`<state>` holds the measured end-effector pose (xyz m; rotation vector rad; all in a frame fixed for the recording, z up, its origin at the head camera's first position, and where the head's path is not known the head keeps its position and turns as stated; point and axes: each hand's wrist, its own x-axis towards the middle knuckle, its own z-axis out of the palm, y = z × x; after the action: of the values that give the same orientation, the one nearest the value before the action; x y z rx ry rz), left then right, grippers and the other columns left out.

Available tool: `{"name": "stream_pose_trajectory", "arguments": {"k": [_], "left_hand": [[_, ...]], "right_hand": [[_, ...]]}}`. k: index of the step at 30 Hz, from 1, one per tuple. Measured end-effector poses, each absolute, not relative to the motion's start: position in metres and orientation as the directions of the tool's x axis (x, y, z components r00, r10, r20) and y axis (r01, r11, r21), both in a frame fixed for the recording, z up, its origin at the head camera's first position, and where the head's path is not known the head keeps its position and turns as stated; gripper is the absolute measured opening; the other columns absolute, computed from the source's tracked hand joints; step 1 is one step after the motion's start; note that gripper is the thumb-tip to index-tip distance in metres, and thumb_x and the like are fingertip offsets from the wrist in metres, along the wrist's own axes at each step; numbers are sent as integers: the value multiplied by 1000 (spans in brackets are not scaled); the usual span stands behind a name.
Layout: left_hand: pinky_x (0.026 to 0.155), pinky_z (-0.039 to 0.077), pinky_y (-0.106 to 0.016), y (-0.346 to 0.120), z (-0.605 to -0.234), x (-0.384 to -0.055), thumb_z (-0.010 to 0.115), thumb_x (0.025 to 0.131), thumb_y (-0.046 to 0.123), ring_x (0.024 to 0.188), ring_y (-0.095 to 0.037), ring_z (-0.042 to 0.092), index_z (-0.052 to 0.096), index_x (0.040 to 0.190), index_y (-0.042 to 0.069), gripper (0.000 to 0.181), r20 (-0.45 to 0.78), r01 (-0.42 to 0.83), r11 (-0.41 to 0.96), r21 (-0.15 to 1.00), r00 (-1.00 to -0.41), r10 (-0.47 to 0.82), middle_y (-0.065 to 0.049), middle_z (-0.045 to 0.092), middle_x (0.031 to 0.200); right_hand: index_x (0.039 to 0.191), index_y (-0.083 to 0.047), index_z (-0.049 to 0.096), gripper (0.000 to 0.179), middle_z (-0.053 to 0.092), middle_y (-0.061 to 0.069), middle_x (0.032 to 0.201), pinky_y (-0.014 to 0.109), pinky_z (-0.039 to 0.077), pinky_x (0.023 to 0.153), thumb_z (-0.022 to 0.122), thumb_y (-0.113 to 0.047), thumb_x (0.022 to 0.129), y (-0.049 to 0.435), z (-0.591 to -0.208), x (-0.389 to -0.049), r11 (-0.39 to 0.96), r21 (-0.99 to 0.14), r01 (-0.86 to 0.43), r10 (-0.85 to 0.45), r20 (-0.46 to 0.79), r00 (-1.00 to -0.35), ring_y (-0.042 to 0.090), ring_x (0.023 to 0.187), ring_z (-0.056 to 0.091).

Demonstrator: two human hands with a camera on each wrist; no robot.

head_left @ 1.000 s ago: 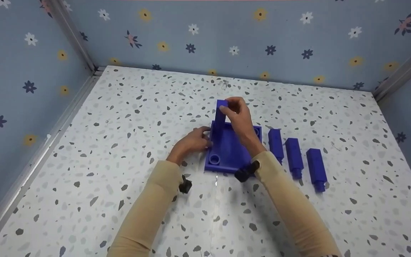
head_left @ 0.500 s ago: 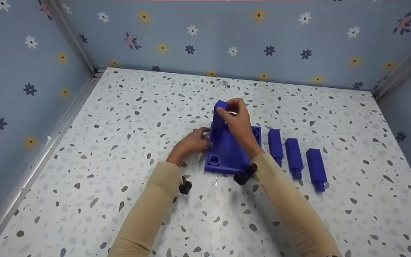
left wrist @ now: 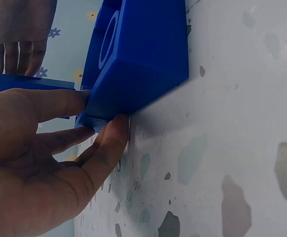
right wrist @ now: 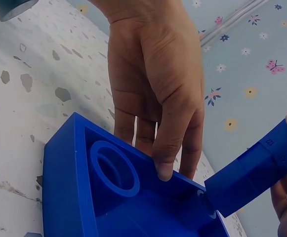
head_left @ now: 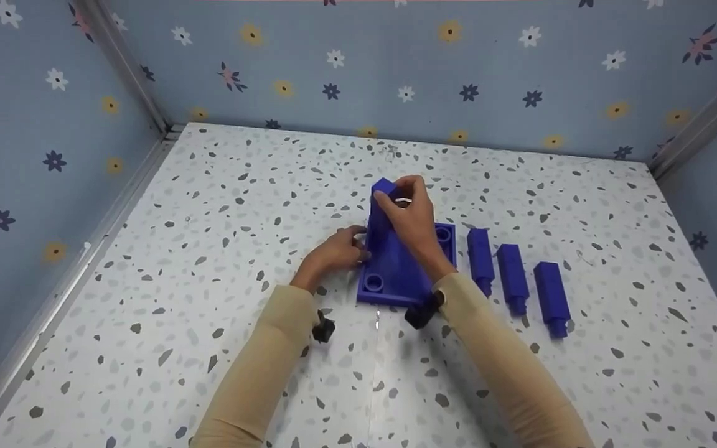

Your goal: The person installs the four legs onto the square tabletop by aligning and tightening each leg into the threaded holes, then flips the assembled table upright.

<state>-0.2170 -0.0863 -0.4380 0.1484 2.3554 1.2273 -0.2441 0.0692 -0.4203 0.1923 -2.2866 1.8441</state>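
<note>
My right hand [head_left: 413, 214] pinches the upper end of a blue square leg [head_left: 381, 211] between thumb and fingers. The leg stands nearly upright at the far-left corner of a shallow blue tray-like base [head_left: 396, 264]. In the right wrist view, the narrow lower end of this leg [right wrist: 252, 170] sits in a round socket of the base. My left hand [head_left: 337, 250] grips the base's left wall. Its thumb [right wrist: 165, 170] lies over the rim, with the fingers behind the wall. Another round socket [right wrist: 114, 168] shows in the near-left corner.
Right of the base lie three more blue legs [head_left: 480, 255], [head_left: 513, 274], [head_left: 551, 295], their narrow ends toward me. The speckled white table [head_left: 221, 249] is bounded by blue flowered walls [head_left: 371, 62] at the back and sides.
The leg in my right hand has turned about its length, so a corner of its top now faces me, and the hand sits slightly lower. The left hand stays on the base.
</note>
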Motion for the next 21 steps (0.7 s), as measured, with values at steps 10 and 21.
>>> {"name": "stream_pose_trajectory", "arguments": {"k": [10,21], "left_hand": [[85,51,-30,-87,-440,-217,56,89,5,97,-22,60,34,146,2,61,-358,-130,573,809,-882,306,-18,62,115],[84,50,-30,-86,-439,-215,55,87,6,92,-20,59,35,145,4,61,-361,-139,575,806,-886,290,-15,61,113]], "right_hand": [[116,-11,53,36,58,4,108,28,49,81,64,-32,90,72,-420,-244,195,-957,-213,36,224,-974,15,97,57],[117,-3,55,26,56,12,116,38,46,96,53,-15,95,79,-416,-251,16,-983,-182,5,183,-983,17,102,56]]}}
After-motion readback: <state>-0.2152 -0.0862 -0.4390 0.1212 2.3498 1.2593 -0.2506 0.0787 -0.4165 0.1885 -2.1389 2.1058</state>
